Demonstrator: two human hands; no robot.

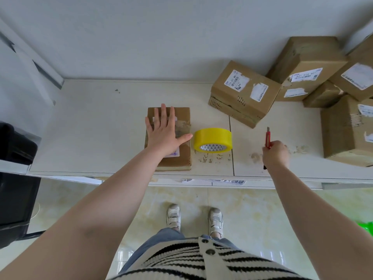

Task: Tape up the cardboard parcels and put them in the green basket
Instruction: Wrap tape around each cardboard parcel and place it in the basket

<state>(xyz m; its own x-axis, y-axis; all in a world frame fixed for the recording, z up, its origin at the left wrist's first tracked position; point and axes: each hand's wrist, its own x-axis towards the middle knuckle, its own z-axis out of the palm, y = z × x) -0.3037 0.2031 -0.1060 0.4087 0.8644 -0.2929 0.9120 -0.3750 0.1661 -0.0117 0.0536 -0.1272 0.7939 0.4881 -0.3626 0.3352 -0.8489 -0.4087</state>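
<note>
Nearest to the camera is a knitted top (212,263) with black and cream stripes and two metal buttons; below it are blue jeans, white shoes (174,216) and a glossy marbled floor (262,209). Both bare arms reach forward over the pale, smooth bench (96,122), which is stained near its front edge.

On a flat brown cardboard parcel (181,158) lies the left hand (164,132), palm down with straight, spread fingers that press on the top. A white strip crosses the parcel under the fingers, and its label is too small to read. Just to the right of the parcel stands a round roll of yellow tape (212,139), glossy.

With curled fingers, the right hand (276,153) grips a slim red box cutter (268,138). Beyond it is a pile of cardboard boxes (245,93) with white labels; one reads "576 001". A bright green edge (366,227), perhaps the basket, shows at the far right on the floor.
</note>
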